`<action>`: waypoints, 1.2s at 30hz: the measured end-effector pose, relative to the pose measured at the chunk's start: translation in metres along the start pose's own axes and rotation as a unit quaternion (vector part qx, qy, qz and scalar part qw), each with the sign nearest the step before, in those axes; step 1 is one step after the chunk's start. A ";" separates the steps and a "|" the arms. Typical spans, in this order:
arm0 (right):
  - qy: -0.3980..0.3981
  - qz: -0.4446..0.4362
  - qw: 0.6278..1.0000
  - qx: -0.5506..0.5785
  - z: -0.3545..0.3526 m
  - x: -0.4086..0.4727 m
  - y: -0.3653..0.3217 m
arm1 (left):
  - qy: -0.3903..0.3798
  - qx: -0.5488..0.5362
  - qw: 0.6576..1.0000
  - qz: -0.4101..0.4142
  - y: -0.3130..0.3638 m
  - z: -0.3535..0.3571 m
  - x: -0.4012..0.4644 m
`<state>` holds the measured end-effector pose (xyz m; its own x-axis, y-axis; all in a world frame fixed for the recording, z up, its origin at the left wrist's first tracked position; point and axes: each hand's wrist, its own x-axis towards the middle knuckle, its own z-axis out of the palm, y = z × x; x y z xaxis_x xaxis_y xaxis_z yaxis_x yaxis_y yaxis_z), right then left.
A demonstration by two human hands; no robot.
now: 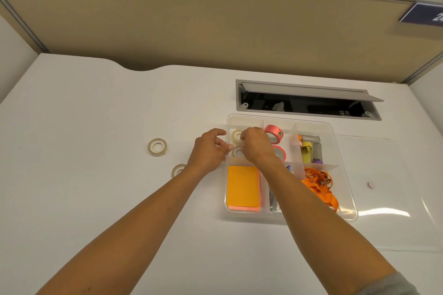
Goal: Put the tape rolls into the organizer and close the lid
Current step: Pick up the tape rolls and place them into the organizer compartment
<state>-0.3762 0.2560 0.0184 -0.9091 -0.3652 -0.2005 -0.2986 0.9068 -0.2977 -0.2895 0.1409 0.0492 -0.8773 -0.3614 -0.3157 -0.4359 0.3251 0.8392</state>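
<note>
A clear plastic organizer [345,187] with dividers sits on the white desk. Its back-left compartment holds two clear tape rolls [236,135] and two pink tape rolls [274,133]. My right hand [257,145] is over that compartment, fingers curled at the nearer clear roll [238,151]. My left hand [211,148] hovers at the organizer's left wall, fingers bent, holding nothing visible. Two more clear tape rolls lie on the desk to the left, one [157,147] farther out and one [177,170] partly hidden by my left forearm. The clear lid [393,199] lies flat to the right.
Orange sticky notes [243,187], an orange lanyard [320,184] and small bottles [309,151] fill other compartments. An open cable slot [306,100] lies behind the organizer. A small pink disc [371,184] rests on the lid. A partition wall stands at the back.
</note>
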 end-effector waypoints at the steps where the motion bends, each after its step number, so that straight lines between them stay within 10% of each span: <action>1: 0.001 0.001 1.000 -0.001 0.000 0.000 0.000 | 0.000 0.001 1.000 0.000 0.000 0.000 0.000; 13: 0.053 -0.004 0.996 0.068 -0.032 -0.019 -0.018 | 0.039 -0.041 0.998 0.020 -0.009 -0.022 -0.002; 18: 0.072 -0.091 0.980 0.159 -0.036 -0.056 -0.066 | 0.162 0.158 0.969 0.099 -0.049 -0.058 -0.003; 25: -0.057 -0.161 0.984 0.058 0.013 -0.080 -0.113 | 0.013 0.437 0.899 0.028 -0.095 -0.112 -0.001; 36: -0.076 -0.179 0.981 -0.011 0.053 -0.093 -0.113 | 0.010 0.361 0.932 0.021 -0.108 -0.117 -0.026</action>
<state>-0.2420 0.1762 0.0210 -0.6909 -0.6873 -0.2242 -0.5993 0.7179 -0.3541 -0.1959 0.0134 0.0186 -0.8961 -0.3486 -0.2747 -0.4285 0.8406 0.3312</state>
